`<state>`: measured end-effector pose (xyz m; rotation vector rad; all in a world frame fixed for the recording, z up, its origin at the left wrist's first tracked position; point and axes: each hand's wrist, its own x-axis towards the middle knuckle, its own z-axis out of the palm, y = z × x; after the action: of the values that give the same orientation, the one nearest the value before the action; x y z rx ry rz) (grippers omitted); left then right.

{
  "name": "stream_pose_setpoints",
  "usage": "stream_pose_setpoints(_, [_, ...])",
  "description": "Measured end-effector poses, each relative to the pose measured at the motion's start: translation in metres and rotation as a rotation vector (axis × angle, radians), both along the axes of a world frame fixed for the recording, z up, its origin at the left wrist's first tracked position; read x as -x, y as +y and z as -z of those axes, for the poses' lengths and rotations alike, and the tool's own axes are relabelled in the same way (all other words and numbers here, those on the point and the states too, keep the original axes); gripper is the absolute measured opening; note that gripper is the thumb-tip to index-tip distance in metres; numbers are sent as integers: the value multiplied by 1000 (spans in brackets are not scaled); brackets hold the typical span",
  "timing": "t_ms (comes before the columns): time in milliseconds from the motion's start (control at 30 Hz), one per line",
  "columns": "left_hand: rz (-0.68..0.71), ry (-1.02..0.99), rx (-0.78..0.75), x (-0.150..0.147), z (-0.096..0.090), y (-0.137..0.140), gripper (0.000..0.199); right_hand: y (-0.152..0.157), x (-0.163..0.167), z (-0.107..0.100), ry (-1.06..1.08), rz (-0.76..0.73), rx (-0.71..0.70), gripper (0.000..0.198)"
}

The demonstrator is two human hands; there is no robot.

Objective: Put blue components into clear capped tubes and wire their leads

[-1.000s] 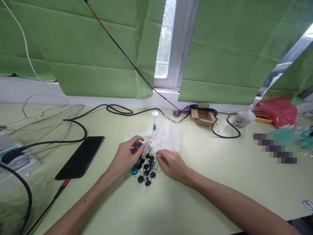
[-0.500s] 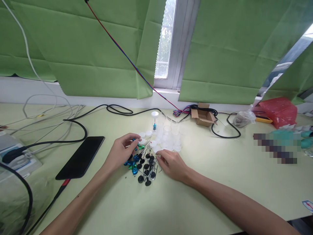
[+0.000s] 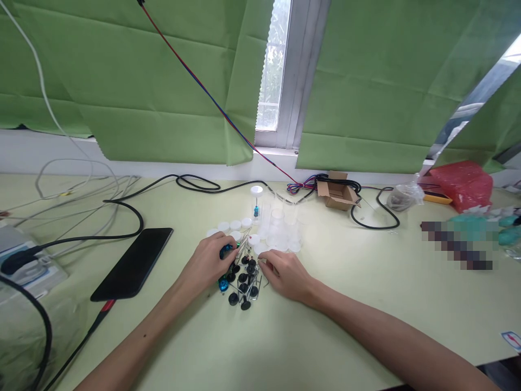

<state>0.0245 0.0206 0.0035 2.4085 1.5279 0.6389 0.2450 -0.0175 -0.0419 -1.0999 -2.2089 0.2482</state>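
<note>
A pile of small pins with black heads [image 3: 243, 282] and metal shafts lies on the pale green table, with a few blue ones [image 3: 223, 284] at its left edge. My left hand [image 3: 207, 263] rests on the pile's left side, its fingers curled over a blue pin [image 3: 226, 251]. My right hand [image 3: 285, 274] lies flat on the table at the pile's right side, fingertips touching it. Just behind the pile stand clear plastic vials [image 3: 280, 231] and white caps [image 3: 235, 225]. One capped vial [image 3: 256, 203] stands upright with a blue pin inside.
A black phone [image 3: 132, 263] lies left of my hands, with black and grey cables [image 3: 122, 206] around it. An open cardboard box [image 3: 336, 193] and a red bag [image 3: 462, 184] sit at the back right. Green curtains and a window close off the far side.
My left hand had lifted back off the pile half a second ago; now it is down on the pile again, fingers over a blue pin. My right hand has barely moved.
</note>
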Motion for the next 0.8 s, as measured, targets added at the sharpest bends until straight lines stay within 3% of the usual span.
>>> stream_pose_setpoints(433, [-20,187,-25,-14,7,-9,33,0,0,0,-15,-5,-13,19])
stream_pose_setpoints(800, [-52,348,-26,-23,3,-14,31,0,1,0,-29,-6,-11,20])
